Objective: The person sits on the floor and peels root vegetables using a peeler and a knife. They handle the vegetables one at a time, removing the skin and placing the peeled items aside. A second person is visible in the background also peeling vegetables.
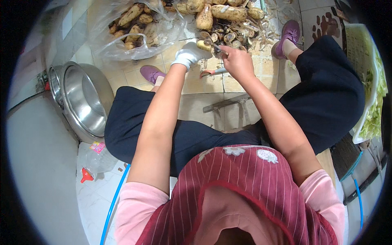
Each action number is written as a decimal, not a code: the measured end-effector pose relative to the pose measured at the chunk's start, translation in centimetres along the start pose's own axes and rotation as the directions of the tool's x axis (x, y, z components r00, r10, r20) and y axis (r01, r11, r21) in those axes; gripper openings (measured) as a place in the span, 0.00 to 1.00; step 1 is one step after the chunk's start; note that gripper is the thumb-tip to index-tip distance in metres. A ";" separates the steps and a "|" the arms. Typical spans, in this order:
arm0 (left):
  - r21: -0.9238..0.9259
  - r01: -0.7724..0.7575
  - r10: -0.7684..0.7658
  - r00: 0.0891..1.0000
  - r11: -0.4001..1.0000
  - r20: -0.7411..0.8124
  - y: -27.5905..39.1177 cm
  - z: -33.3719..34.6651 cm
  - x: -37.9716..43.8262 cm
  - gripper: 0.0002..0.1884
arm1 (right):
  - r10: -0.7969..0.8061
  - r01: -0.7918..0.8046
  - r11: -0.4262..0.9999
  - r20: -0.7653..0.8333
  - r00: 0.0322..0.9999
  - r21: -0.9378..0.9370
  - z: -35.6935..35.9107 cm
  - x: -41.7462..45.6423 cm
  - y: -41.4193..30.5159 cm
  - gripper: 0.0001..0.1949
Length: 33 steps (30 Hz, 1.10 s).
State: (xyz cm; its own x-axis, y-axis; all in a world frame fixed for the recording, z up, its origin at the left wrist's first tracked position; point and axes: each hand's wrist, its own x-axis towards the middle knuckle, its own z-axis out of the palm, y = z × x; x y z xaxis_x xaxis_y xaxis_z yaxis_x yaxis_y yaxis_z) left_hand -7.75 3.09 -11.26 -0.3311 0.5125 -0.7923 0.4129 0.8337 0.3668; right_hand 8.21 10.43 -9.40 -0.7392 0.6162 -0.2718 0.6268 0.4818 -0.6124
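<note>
My left hand (193, 53), in a pale knitted glove, is closed around a lotus root piece (203, 46) whose yellowish end points right. My bare right hand (238, 61) grips a narrow metal tool (218, 48), probably a knife or peeler; its tip is close to that piece. On the tiles below and between my hands lies a peeler (211, 73) with a red and grey handle. Just beyond my hands are cut root ends (229, 37) and peelings (263, 32), with whole muddy lotus roots (228, 13) heaped behind them.
An open clear plastic bag (134, 55) holds more muddy roots at upper left. Steel basins (87, 101) lean by the left wall. A low stool or rack (226, 104) is between my legs. At right, a white tray (364, 113) holds shredded greens. A blue pole (114, 205) lies lower left.
</note>
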 end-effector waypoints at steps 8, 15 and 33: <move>0.531 -0.158 0.246 0.964 0.833 -0.100 -0.8 -1.0 -2.5 0.21 | -0.263 0.248 0.940 -0.034 0.964 -0.234 -0.7 -2.1 -1.4 0.15; 0.539 -0.163 0.366 0.883 0.827 -0.294 -2.1 0.6 -4.2 0.23 | -0.295 0.267 0.933 -0.087 0.951 -0.243 0.7 -2.5 1.0 0.15; 0.181 -0.036 0.135 0.807 0.983 -0.575 1.6 1.4 -5.1 0.22 | -0.049 0.047 0.986 -0.009 0.999 -0.161 0.4 -2.2 -0.1 0.14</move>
State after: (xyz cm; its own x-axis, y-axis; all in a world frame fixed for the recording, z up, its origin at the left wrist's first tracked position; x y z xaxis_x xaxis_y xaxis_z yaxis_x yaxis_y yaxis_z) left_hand -4.20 1.52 -7.29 -0.6989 0.6447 -0.3097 0.5713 0.7637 0.3006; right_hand 9.63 8.76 -9.02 -0.7669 0.5975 -0.2345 0.6228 0.6045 -0.4966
